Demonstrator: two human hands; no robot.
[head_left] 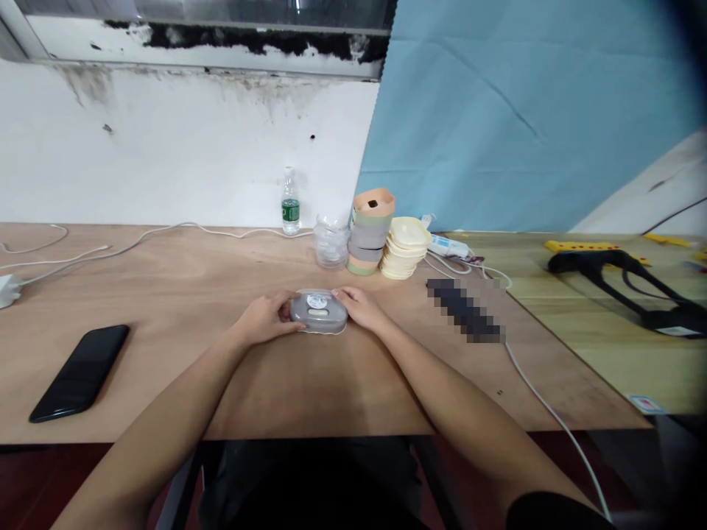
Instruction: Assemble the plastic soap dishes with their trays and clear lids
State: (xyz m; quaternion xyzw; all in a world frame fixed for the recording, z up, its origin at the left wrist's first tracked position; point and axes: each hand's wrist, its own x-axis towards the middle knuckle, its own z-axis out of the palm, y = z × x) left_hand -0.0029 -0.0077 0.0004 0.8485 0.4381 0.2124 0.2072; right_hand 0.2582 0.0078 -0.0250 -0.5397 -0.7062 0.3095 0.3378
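A grey, rounded box with a clear plastic cover rests on the wooden table in front of me. On its top are a round white label and a pale oval slot. My left hand grips its left side, the thumb at the near edge and the fingers round the far corner. At the upper right corner, my right hand holds the box with its fingers closed against the edge. The underside of the box is hidden.
Behind the box stand clear plastic cups, stacked coloured containers, cream lids and a water bottle. A black phone lies left. To the right are a pixelated dark object, cables and a black strap frame.
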